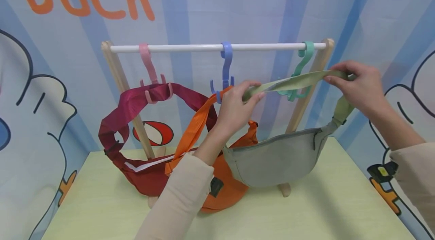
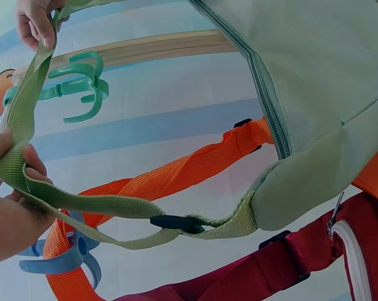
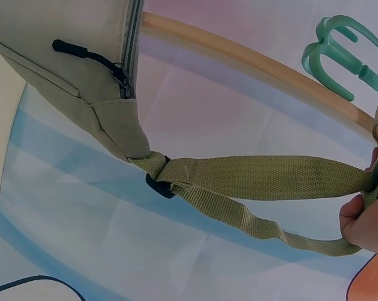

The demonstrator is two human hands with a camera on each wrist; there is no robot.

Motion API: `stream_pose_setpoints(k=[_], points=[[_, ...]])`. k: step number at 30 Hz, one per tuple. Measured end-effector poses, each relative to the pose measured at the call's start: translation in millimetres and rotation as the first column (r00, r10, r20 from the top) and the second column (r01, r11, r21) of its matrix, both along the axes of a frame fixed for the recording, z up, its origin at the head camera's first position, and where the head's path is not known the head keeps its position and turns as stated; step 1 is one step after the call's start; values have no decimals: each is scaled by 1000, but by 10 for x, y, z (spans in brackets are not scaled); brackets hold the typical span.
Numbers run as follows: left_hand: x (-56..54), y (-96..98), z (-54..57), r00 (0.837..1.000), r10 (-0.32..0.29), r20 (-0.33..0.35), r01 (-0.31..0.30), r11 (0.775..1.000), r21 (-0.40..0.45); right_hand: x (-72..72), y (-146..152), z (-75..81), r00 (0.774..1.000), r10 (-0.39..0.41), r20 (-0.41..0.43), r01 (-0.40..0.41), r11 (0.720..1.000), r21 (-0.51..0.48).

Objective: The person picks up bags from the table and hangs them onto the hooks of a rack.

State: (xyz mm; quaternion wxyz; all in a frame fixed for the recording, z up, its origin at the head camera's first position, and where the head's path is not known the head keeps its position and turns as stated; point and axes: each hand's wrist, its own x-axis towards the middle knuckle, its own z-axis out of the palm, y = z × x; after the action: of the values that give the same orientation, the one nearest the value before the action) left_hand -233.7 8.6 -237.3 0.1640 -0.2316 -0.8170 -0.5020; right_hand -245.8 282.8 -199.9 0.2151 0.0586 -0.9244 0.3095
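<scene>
A grey-green sling bag (image 1: 276, 159) hangs by its light green strap (image 1: 295, 82) between my two hands. My left hand (image 1: 236, 110) pinches the strap near the blue hook, and my right hand (image 1: 361, 85) pinches it farther right. Behind the stretched strap is a green hook (image 1: 304, 62) with nothing hung on it. An orange bag (image 1: 225, 183) hangs from the blue hook (image 1: 226, 66), partly hidden by my left arm and the green bag. On the pink hook (image 1: 146, 60) hangs a dark red bag (image 1: 149, 179).
A white rail (image 1: 190, 48) on wooden posts (image 1: 117, 70) carries the hooks. The rack stands on a pale yellow table (image 1: 85, 202). Behind and at both sides is a printed cloth backdrop (image 1: 210, 2) with cartoon figures and orange letters.
</scene>
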Motion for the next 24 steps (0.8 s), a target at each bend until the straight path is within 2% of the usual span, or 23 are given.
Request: stream_pose_setpoints(k=[15, 24], points=[[-29, -2, -11, 999, 14, -47, -12, 1000, 29, -61, -56, -64, 997, -33, -66, 32, 999, -11], [-42, -6, -48, 999, 20, -47, -17, 999, 49, -75, -75, -91, 996, -33, -78, 30, 999, -30]])
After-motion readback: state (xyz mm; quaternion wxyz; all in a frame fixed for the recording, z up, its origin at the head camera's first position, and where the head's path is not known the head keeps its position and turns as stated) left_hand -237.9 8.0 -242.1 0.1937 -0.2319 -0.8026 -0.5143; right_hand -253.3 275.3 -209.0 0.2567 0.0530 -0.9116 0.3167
